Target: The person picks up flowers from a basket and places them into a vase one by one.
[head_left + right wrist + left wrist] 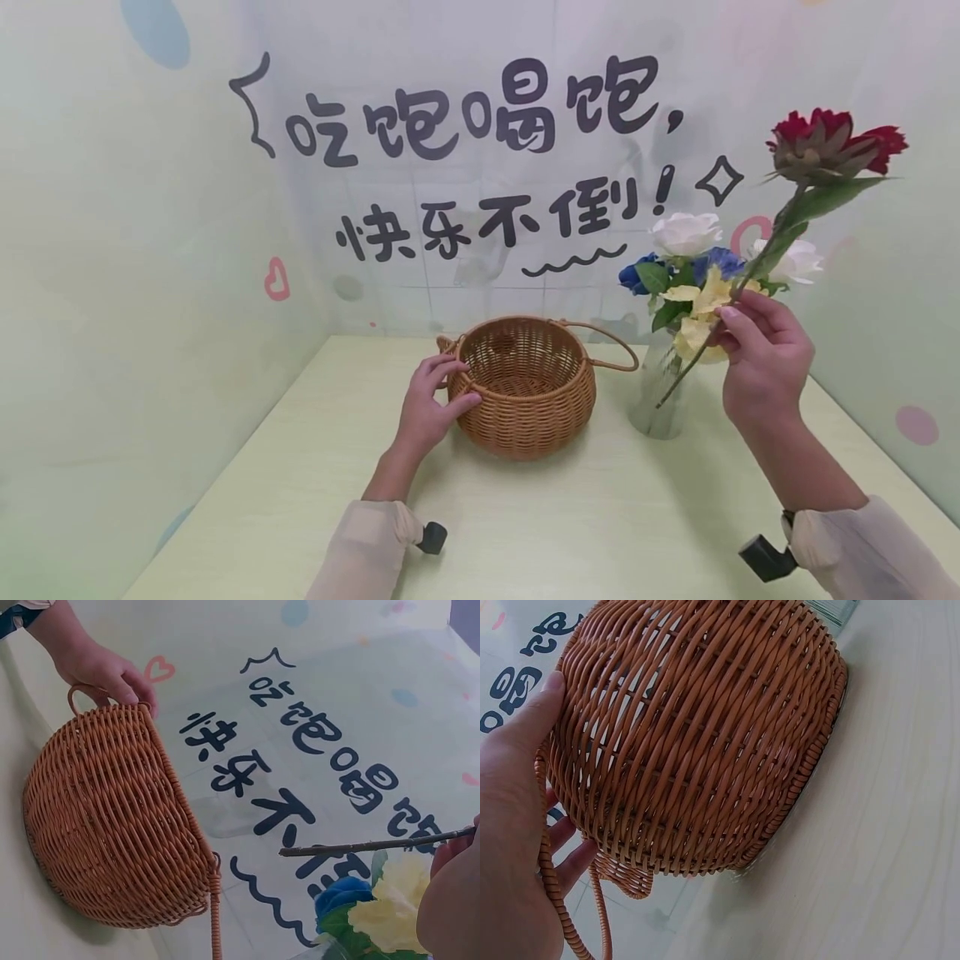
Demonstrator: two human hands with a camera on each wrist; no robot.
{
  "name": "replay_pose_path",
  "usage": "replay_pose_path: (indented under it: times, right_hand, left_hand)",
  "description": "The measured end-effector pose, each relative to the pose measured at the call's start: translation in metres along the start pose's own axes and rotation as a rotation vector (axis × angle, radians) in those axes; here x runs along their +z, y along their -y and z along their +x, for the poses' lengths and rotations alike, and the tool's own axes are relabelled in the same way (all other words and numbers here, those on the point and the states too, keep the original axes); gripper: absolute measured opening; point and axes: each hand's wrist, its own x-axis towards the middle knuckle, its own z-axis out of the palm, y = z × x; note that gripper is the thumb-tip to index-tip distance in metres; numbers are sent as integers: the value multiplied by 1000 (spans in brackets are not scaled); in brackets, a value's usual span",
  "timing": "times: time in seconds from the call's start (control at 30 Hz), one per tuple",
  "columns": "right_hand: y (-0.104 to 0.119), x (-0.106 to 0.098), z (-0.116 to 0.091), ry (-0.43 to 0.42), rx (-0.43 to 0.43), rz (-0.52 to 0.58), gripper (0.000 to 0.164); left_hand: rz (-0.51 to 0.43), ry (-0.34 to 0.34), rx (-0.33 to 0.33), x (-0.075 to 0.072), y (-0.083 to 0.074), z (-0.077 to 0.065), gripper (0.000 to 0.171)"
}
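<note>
A round brown wicker basket (pixel 525 427) stands upright on the table, its two looped handles folded out to the sides. My left hand (pixel 426 408) grips its left rim; in the left wrist view the thumb lies along the rim and the fingers reach past the handle (pixel 549 874). Held up at the right is a red flower (pixel 817 150) with green leaves and a long stem. My right hand (pixel 768 358) pinches that stem between thumb and fingers, and the bare stem end (pixel 322 850) points down to the left, above the table.
Behind the right hand, a clear glass vase (pixel 662 408) holds white, blue and yellow flowers (pixel 686 235). The pale wooden table (pixel 540 533) meets a printed backdrop (pixel 450 192) with black lettering at the back and sides. Each wrist carries a small black camera (pixel 767 558).
</note>
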Motion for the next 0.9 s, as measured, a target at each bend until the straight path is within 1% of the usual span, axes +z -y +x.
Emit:
replay_pose_path:
  times: [0.17, 0.3, 0.4, 0.53, 0.67, 0.83, 0.9]
  right_hand:
    - [6, -3, 5, -6, -37, 44, 26]
    - [9, -5, 8, -21, -34, 61, 26]
    - [11, -7, 9, -36, -24, 69, 24]
    - [14, -11, 13, -50, -9, 57, 22]
    - [22, -18, 20, -86, 4, 61, 26]
    - [28, -24, 30, -151, -9, 87, 28]
    - [29, -26, 34, -179, -12, 65, 28]
  left_hand:
    - [5, -4, 4, -1, 0, -1, 44]
    - [3, -4, 0, -2, 0, -1, 44]
    - [3, -3, 4, -2, 0, -2, 44]
    - [-2, 0, 5, -1, -1, -2, 44]
    - [4, 4, -5, 0, -2, -2, 43]
    - [16, -4, 3, 0, -1, -1, 44]
    - [16, -5, 7, -1, 0, -1, 44]
